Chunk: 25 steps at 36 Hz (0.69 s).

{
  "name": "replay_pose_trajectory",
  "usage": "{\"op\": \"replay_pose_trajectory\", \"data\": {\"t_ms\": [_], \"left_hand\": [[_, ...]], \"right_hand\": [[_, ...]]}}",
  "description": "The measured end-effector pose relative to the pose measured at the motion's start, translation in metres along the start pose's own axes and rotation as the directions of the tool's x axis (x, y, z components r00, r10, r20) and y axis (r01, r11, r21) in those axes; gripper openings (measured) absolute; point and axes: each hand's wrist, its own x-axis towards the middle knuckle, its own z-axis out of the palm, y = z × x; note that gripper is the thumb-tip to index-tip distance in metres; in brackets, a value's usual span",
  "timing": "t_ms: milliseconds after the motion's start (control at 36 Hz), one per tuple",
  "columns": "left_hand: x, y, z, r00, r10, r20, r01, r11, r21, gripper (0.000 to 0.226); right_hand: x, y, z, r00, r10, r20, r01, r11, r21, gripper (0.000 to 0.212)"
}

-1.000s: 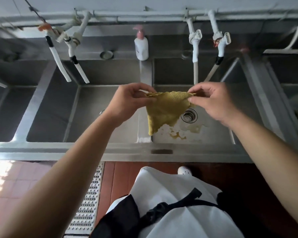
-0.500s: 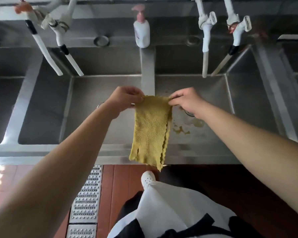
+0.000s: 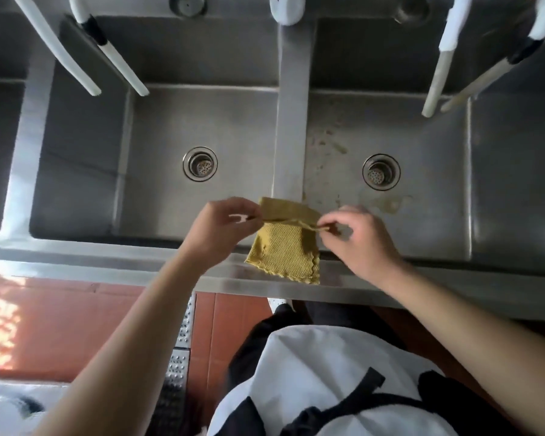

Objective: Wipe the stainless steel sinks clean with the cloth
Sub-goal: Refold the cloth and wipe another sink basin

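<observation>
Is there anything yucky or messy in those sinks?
Yes. The right basin has yellowish-brown stains and specks on its floor, left of and in front of its drain. The left basin looks clean by comparison. The yellow cloth, held by both hands, has not touched them yet.

Cloth [image 3: 283,250] hangs before the divider [image 3: 291,136] between two sinks [image 3: 513,184].

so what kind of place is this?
Probably a commercial kitchen wash area: a row of deep stainless steel sinks with several hose taps above, red tile floor with a metal drain grate, and a person in an apron holding a yellow cloth.
</observation>
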Motion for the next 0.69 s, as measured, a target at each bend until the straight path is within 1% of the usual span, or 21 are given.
{"op": "replay_pose_trajectory", "data": {"t_ms": [56,83,139,167,194,222,250,306,333,361,389,444,472,500,528,556,583,639,694], "left_hand": [[-0.02,-0.013,0.003,0.999,-0.022,0.03,0.021,0.999,0.045,0.023],[-0.028,-0.02,0.005,0.997,-0.04,0.067,0.034,0.995,0.093,0.022],[-0.041,-0.033,0.008,0.982,-0.055,0.18,0.015,0.976,0.216,0.023],[-0.044,-0.039,0.009,0.969,-0.067,0.237,0.006,0.968,0.25,0.027],[-0.045,-0.043,0.01,0.959,-0.087,0.269,0.014,0.966,0.259,0.031],[-0.043,-0.046,0.011,0.958,-0.102,0.269,0.032,0.967,0.252,0.034],[-0.04,-0.047,0.012,0.965,-0.109,0.239,0.055,0.974,0.22,0.034],[-0.029,-0.046,0.012,0.984,-0.132,0.119,0.125,0.99,0.059,0.029],[-0.021,-0.045,0.012,0.987,-0.152,0.057,0.153,0.988,-0.015,0.028],[-0.013,-0.042,0.012,0.985,-0.172,0.018,0.173,0.983,-0.056,0.032],[-0.004,-0.041,0.012,0.98,-0.197,0.016,0.198,0.976,-0.088,0.039],[0.013,-0.038,0.015,0.957,-0.272,0.098,0.286,0.939,-0.189,0.053],[0.021,-0.038,0.016,0.938,-0.311,0.157,0.342,0.908,-0.244,0.056],[0.029,-0.039,0.018,0.914,-0.345,0.215,0.397,0.871,-0.29,0.056],[0.035,-0.039,0.019,0.888,-0.373,0.267,0.447,0.835,-0.321,0.054],[0.04,-0.039,0.021,0.866,-0.393,0.308,0.485,0.81,-0.33,0.053],[0.043,-0.039,0.022,0.851,-0.405,0.333,0.507,0.801,-0.32,0.053],[0.049,-0.039,0.025,0.849,-0.417,0.326,0.506,0.819,-0.27,0.052],[0.052,-0.038,0.027,0.876,-0.405,0.262,0.466,0.852,-0.24,0.047]], "right_hand": [[-0.022,0.0,0.007,0.997,-0.022,0.077,0.025,0.999,-0.047,0.016],[-0.03,0.002,0.011,0.99,-0.014,0.138,0.026,0.997,-0.079,0.016],[-0.04,0.005,0.017,0.96,0.037,0.276,-0.001,0.992,-0.129,0.019],[-0.042,0.007,0.019,0.943,0.069,0.325,-0.024,0.99,-0.14,0.023],[-0.041,0.01,0.02,0.932,0.1,0.348,-0.054,0.989,-0.141,0.028],[-0.038,0.013,0.02,0.931,0.129,0.342,-0.091,0.988,-0.125,0.03],[-0.032,0.016,0.02,0.937,0.16,0.31,-0.14,0.986,-0.086,0.03],[-0.015,0.023,0.017,0.945,0.259,0.199,-0.269,0.963,0.024,0.027],[-0.004,0.028,0.016,0.936,0.312,0.163,-0.324,0.944,0.057,0.029],[0.007,0.033,0.016,0.917,0.362,0.169,-0.378,0.923,0.069,0.037],[0.018,0.037,0.016,0.884,0.415,0.215,-0.438,0.896,0.072,0.048],[0.036,0.045,0.018,0.781,0.51,0.362,-0.571,0.817,0.082,0.072],[0.043,0.048,0.02,0.723,0.536,0.436,-0.625,0.776,0.083,0.08],[0.048,0.05,0.022,0.671,0.545,0.503,-0.664,0.744,0.079,0.082],[0.052,0.052,0.024,0.628,0.542,0.558,-0.689,0.721,0.076,0.077],[0.055,0.053,0.026,0.603,0.534,0.593,-0.704,0.706,0.079,0.065],[0.057,0.054,0.028,0.598,0.53,0.601,-0.709,0.7,0.088,0.05],[0.059,0.056,0.031,0.642,0.529,0.556,-0.691,0.713,0.119,0.028],[0.057,0.056,0.03,0.694,0.529,0.489,-0.669,0.725,0.166,0.018]]}}
